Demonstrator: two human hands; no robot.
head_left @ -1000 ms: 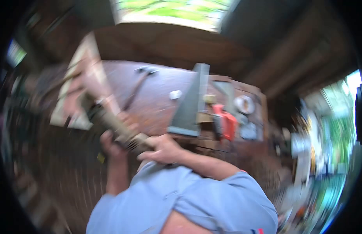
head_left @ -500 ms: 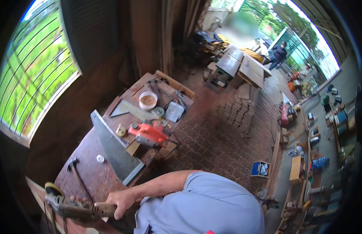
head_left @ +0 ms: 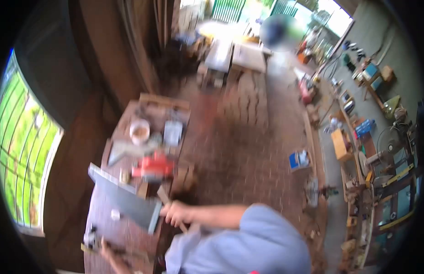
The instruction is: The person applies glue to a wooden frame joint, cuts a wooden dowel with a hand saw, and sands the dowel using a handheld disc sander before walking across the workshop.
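My right hand (head_left: 177, 214) is closed around a light wooden strip (head_left: 163, 194), which sticks out above and below the fist. Just left of the hand, a grey flat panel with a pale edge strip (head_left: 125, 196) lies across the workbench. My left hand (head_left: 110, 256) is low on the left, smeared by motion, beside a blurred tool (head_left: 90, 239) on the bench; its grip does not show clearly. A small white round object (head_left: 115, 214) sits between the panel and the left hand. Beyond the panel stands a red power tool (head_left: 153, 166).
The workbench (head_left: 100, 208) also carries a white tub (head_left: 139, 131) and a pale flat sheet (head_left: 173, 132). Bench machines (head_left: 219, 55) stand farther back. A blue box (head_left: 298, 160) rests on the paved floor, and cluttered shelving (head_left: 342, 145) lines the right. A barred window (head_left: 20, 155) is at left.
My right hand has left the handle of the power tool at lower left, moved right and now grips a wooden strip. The view has turned right, and my left hand has come into sight.
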